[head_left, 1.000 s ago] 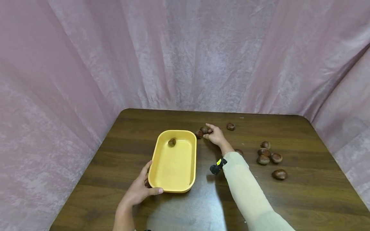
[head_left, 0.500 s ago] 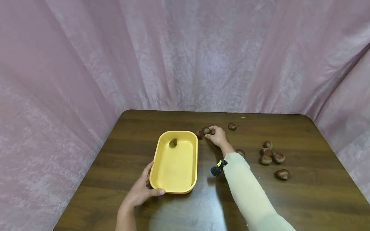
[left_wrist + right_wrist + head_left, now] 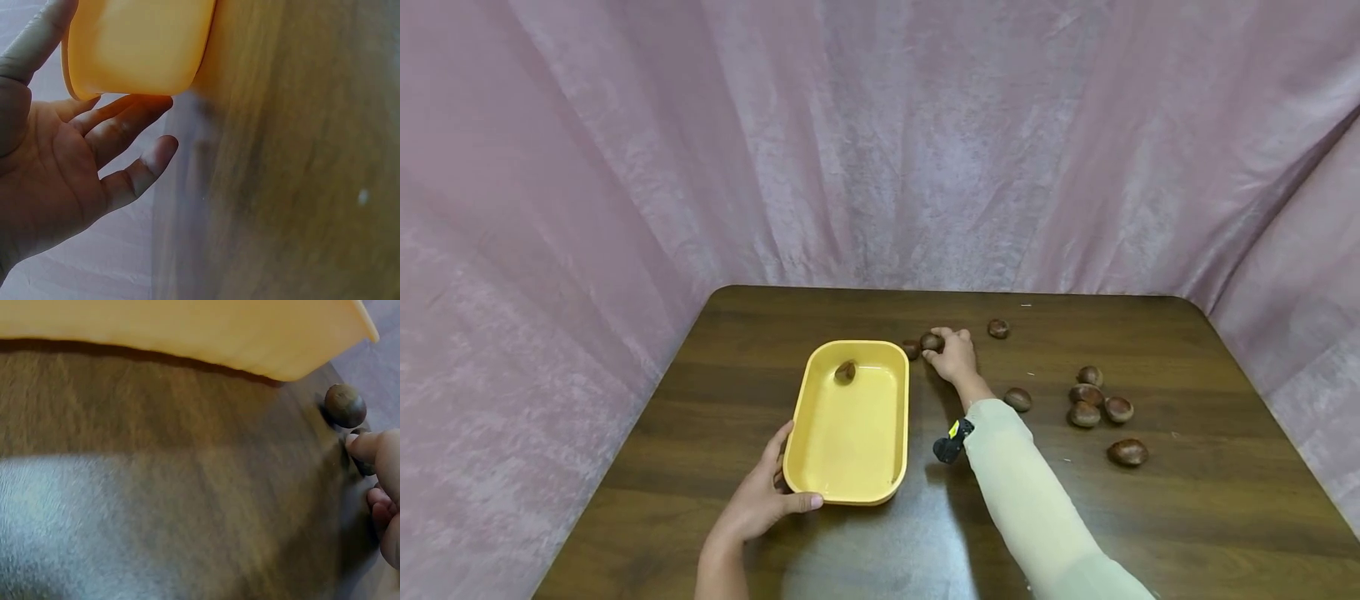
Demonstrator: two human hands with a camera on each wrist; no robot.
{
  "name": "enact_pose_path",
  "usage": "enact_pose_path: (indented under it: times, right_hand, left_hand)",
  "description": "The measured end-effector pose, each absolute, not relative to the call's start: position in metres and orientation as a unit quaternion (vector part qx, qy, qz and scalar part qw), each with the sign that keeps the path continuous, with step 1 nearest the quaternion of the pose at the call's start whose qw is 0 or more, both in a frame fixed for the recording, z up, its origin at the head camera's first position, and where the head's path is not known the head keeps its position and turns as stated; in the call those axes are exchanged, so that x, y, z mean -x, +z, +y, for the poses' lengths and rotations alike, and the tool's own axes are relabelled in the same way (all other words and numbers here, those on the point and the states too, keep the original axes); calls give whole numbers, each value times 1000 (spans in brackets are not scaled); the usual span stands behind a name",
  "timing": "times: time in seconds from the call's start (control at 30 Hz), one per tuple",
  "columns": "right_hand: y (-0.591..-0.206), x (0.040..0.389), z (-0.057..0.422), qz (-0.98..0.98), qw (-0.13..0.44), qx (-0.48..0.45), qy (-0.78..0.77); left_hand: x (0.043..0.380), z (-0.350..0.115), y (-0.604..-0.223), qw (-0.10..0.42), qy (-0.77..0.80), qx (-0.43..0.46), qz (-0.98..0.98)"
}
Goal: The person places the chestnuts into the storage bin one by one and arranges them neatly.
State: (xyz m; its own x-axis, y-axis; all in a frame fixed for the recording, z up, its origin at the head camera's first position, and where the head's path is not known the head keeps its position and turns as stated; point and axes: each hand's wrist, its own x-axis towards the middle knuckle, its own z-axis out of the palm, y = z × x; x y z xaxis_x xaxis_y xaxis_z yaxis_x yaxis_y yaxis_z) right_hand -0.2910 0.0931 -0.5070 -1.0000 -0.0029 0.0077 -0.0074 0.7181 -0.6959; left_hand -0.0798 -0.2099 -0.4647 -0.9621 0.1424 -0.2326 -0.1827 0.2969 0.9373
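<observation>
A shallow yellow plastic tray stands on the table with one chestnut inside, near its far left corner. My left hand grips its near left corner, thumb at the front rim and fingers along the outer wall, as the left wrist view also shows. Beyond the tray's far right corner, my right hand pinches a chestnut between thumb and fingers at the tabletop. Another chestnut lies beside it, closer to the tray. Curled fingers hide whatever may be in the right palm.
To the right lie several chestnuts in a cluster, with a single chestnut nearer me. One chestnut is toward the back, another chestnut by my right forearm. Pink curtains hang behind the wooden table.
My right hand has shifted slightly left and its fingers have closed in on the chestnut. A third chestnut that showed under the fingers is now out of sight. My left hand keeps its hold.
</observation>
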Motion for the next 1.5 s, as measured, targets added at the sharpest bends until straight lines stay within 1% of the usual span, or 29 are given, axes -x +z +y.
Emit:
enact_pose_path:
  times: [0.1,0.3,0.47,0.73,1.1,1.3,1.5]
  right_hand:
    - [-510,289,94,-918,19,5,396]
    - [-514,289,99,-903,29,9,428]
    - [-508,286,105,-870,17,19,493]
    - [-497,269,108,-783,-10,24,621]
    - [-474,248,101,-763,-17,2,646]
    - [-458,240,96,-765,-44,-17,643]
    - [-445,235,89,-759,-68,-64,644]
  left_hand:
    - [80,-210,-465,140,597,9,790]
    - [81,-211,-466,142,599,12,788]
    - [81,-211,-465,136,599,9,789]
    - [81,-211,-464,133,597,7,791]
    - [80,-211,-463,129,587,11,799]
    - [80,-211,-463,128,589,7,798]
    - [79,-212,-464,129,590,11,797]
